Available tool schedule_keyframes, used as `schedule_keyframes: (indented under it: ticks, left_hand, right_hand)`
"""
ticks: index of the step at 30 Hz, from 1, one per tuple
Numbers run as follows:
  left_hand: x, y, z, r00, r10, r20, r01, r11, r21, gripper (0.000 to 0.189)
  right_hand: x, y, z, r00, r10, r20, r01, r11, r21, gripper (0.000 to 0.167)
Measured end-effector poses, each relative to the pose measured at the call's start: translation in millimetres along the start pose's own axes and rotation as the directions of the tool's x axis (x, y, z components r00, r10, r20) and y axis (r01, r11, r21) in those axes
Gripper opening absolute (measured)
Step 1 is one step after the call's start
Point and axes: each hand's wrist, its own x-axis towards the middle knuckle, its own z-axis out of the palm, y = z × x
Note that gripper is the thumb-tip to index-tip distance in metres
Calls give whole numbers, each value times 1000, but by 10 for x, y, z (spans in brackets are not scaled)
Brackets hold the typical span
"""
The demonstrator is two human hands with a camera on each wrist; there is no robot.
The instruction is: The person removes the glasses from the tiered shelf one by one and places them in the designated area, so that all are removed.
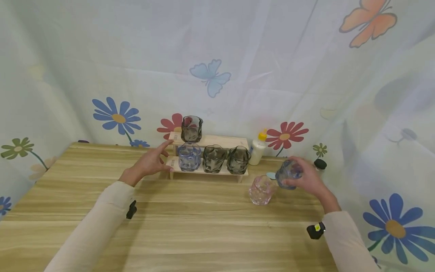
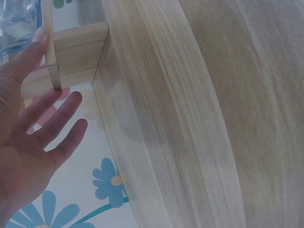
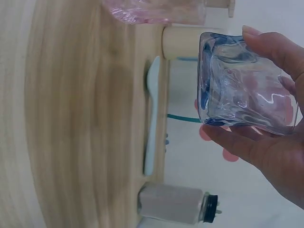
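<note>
In the head view my left hand (image 1: 151, 160) is at the left end of a two-tier wooden rack (image 1: 204, 140). Its thumb touches the end of the lower board (image 2: 53, 66), and the other fingers extend loosely beside it. My right hand (image 1: 307, 177) holds a clear bluish glass cup (image 3: 247, 85) on its side, thumb on one side and fingers on the other. A pink glass cup (image 1: 261, 190) stands on the table just left of it. The rack's lower tier carries a blue cup (image 1: 189, 156) and two grey cups (image 1: 213, 159); another grey cup (image 1: 192, 129) stands on the upper tier.
A white bottle with a yellow cap (image 1: 258, 149) stands right of the rack. A pale blue spoon (image 3: 153, 114) lies on the wooden table (image 1: 217, 226) near a black-capped jar (image 3: 173, 203). A patterned curtain (image 1: 153, 75) hangs behind the table.
</note>
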Motion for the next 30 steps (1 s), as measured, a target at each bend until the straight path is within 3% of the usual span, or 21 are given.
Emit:
schedule_keyframes:
  ticks: [14,22,30]
  left_hand:
    - [22,-20,4,1000,-7,0,7,1000,1,108]
    - [16,-22,3,1000,-5,-1,5,1000,-3,107]
    - [11,-9,0,1000,-13,0,13,1000,0,107]
  right_hand:
    - [-118,167,179,994,95,62,-95,995,3,81]
    - [-147,202,315,998,-7,64,2,998,69,77]
    - [-162,205,383,995,26,98,-30,999,44,80]
